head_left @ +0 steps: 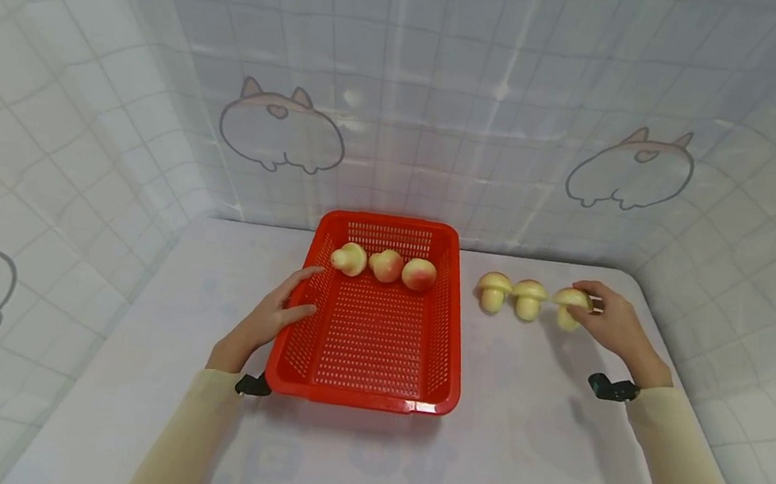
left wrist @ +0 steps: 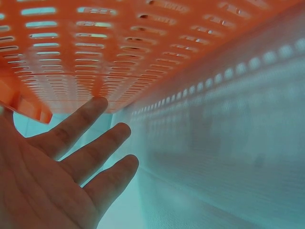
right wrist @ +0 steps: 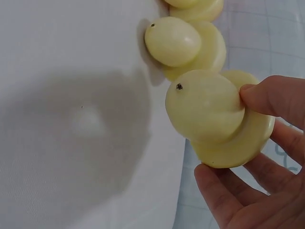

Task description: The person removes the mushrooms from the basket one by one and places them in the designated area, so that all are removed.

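Observation:
My right hand point(head_left: 611, 319) pinches a pale yellow toy mushroom point(right wrist: 205, 107) between thumb and fingers, at the right end of a short row. Its stem end, with a small dark mark, faces the right wrist camera. Beside it on the table lie two similar mushrooms, the middle one point(head_left: 528, 298) and the left one point(head_left: 494, 290). My left hand point(head_left: 269, 315) rests at the left rim of a red slotted basket point(head_left: 451, 345). Thumb and index reach over that rim, while three straight fingers point(left wrist: 97, 150) extend outside under it.
Inside the basket's far end lie a mushroom point(head_left: 348, 259) with its stem showing and two rounded yellow pieces with red blush, one in the middle point(head_left: 386, 266) and one on the right point(head_left: 419, 274). White tiled-pattern sheeting point(head_left: 400, 132) surrounds the white table point(head_left: 516, 440).

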Demonstrator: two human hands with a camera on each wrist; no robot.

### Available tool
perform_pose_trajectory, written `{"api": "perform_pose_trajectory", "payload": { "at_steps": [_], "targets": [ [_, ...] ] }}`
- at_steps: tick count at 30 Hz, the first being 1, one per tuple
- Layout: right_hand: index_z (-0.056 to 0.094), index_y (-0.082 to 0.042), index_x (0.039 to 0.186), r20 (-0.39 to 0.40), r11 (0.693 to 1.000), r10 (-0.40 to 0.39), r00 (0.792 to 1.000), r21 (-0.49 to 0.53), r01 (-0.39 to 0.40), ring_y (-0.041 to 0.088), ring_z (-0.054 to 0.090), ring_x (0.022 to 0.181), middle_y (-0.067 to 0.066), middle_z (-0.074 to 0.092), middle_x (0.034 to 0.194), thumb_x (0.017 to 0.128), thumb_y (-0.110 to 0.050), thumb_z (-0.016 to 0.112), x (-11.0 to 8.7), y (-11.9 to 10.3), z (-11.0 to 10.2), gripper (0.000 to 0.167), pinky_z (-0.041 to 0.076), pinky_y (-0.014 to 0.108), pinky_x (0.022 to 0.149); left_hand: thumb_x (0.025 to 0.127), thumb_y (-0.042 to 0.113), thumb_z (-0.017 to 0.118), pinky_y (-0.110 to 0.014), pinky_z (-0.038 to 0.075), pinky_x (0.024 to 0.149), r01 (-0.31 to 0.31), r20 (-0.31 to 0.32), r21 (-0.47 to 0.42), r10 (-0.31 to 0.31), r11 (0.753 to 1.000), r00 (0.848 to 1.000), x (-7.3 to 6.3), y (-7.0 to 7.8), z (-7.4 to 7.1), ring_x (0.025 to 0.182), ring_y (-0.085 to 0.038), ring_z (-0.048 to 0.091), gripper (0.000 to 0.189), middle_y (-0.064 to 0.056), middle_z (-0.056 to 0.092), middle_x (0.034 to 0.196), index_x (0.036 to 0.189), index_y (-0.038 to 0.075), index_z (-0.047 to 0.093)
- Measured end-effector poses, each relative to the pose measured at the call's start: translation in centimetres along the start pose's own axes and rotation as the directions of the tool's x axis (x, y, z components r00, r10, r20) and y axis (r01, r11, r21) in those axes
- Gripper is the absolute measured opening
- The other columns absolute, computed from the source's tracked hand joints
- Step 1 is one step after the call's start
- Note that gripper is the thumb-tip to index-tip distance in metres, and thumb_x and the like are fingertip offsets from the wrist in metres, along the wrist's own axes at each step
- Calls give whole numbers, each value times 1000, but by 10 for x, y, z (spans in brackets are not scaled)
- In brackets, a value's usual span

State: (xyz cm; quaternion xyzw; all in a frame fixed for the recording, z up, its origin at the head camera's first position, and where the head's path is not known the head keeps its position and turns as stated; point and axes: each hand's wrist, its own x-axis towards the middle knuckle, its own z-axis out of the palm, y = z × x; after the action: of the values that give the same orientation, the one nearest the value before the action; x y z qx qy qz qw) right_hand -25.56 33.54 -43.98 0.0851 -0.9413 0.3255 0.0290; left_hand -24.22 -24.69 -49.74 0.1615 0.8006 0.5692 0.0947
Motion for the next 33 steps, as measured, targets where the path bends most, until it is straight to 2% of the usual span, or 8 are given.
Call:
{"api": "perform_pose_trajectory", "payload": {
  "at_steps": [4,8,17,28,29,33],
  "targets": [
    [52,4,143,28,1000,25,999,2,-26,54,58,122,32,54,140,101,-22,65,4,4,0,51,56,30,83,104,17,57,-39,60,88,0,-1,7,0,1000,1000,0,1,0,115,-40,61,62,-23,46,147,161,22,31],
    [51,3,144,40,999,48,998,-3,-48,55,57,124,32,53,142,101,-25,64,6,9,0,52,57,43,87,104,17,56,-40,60,88,-10,5,1,10,1000,1000,1,2,0,116,-41,60,62,-23,46,146,161,21,30],
    [51,2,144,35,996,86,996,-10,-86,55,56,126,34,49,146,100,-21,64,8,20,7,52,55,30,78,104,16,57,-36,59,86,-30,-7,22,31,999,1000,1,-3,-1,113,-38,61,62,-25,47,145,160,17,31],
    [50,2,146,19,994,105,994,35,-106,55,55,126,34,48,148,100,-21,64,13,26,15,53,57,40,87,103,19,58,-41,61,87,4,-14,24,-3,1000,1000,0,0,0,112,-37,64,63,-24,47,145,160,23,31],
    [50,2,146,14,994,105,994,37,-105,55,55,126,33,48,148,100,-21,64,14,27,16,53,56,40,86,104,18,58,-41,61,87,-2,-12,24,2,1000,1000,0,0,0,112,-37,63,63,-24,46,145,160,22,30],
    [51,2,145,0,994,97,995,41,-97,54,56,126,32,50,147,100,-22,63,14,29,19,52,52,20,78,104,17,58,-42,61,86,-17,-6,14,17,1000,1000,1,-1,0,112,-40,63,62,-25,46,144,160,23,32]
  ]
}}
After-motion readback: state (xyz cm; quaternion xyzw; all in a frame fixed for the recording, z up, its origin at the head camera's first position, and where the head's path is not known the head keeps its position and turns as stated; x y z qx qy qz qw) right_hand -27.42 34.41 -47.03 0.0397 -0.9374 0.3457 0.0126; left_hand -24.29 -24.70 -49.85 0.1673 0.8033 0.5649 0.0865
